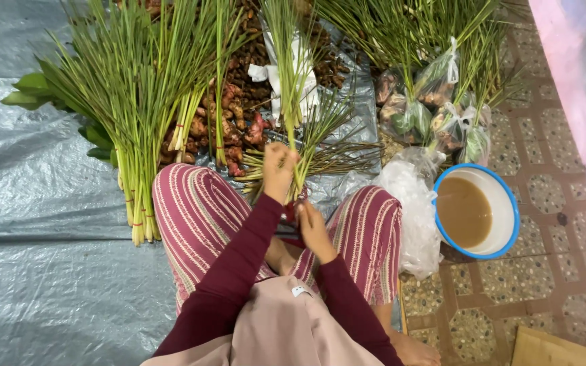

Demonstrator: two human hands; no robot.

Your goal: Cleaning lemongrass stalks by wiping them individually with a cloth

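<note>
My left hand grips a small bunch of lemongrass stalks upright, its green tops pointing away from me. Just below it, near the base of the stalks, is my right hand, fingers closed on the stalk ends; whatever else it may hold is hidden. Both hands are above my crossed legs in striped red trousers. A tied lemongrass bundle lies to my left on the grey plastic sheet.
A pile of reddish-brown roots lies ahead on the sheet. Small clear bags of produce sit at right. A white bowl with a blue rim holds brown liquid on the tiled floor, beside crumpled clear plastic bags.
</note>
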